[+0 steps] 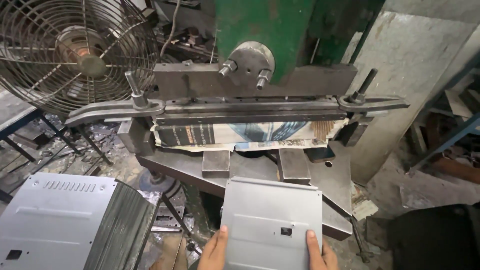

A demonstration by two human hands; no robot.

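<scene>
Cluttered workshop floor surrounded a green press brake (260, 35), whose long steel blade (250, 106) spanned the bed (200, 172) at 12 o'clock, with a wire-guarded fan (75, 50) at 10 o'clock. From the head view, the left hand (214, 252) and right hand (320, 252) clamped the near corners of a flat grey sheet-metal panel (272, 220) at 6 o'clock, thumbs on top, apparently keeping it level and square to the blade. A stack of similar panels (65, 225) lay at 8 o'clock, within easy reach.
</scene>
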